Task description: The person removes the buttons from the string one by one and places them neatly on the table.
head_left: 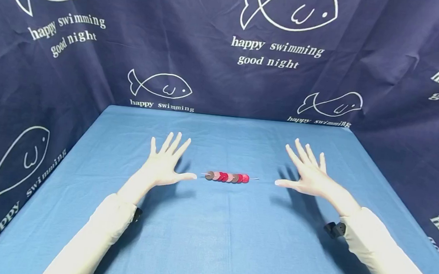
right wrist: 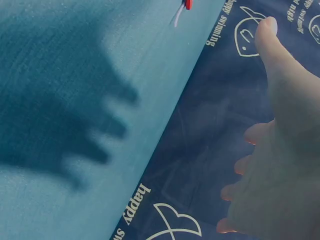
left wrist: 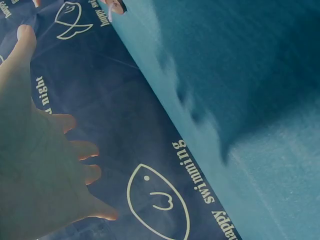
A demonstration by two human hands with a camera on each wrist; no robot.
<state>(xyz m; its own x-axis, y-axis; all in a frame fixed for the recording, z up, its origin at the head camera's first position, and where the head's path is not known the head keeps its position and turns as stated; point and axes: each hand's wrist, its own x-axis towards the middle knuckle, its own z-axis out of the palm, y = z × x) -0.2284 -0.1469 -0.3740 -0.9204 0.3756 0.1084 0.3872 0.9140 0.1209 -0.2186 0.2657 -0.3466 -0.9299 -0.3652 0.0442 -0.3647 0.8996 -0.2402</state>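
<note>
A short row of overlapping round discs (head_left: 227,177) in brown, pink and red lies on the blue cloth, threaded on a thin pale string whose ends stick out at both sides. To its left, my left hand (head_left: 166,163) is spread above the cloth, thumb pointing at the brown end. My right hand (head_left: 308,175) is spread likewise on the other side, its thumb toward the red end and farther off. Neither hand holds anything. In the right wrist view the red end disc (right wrist: 188,4) and string show at the top edge.
The blue cloth (head_left: 210,240) covers the table. Dark blue curtains (head_left: 217,76) with white fish and lettering stand behind it and along both sides. Dark wrist cameras (head_left: 334,229) sit at the cuffs of the pale sleeves.
</note>
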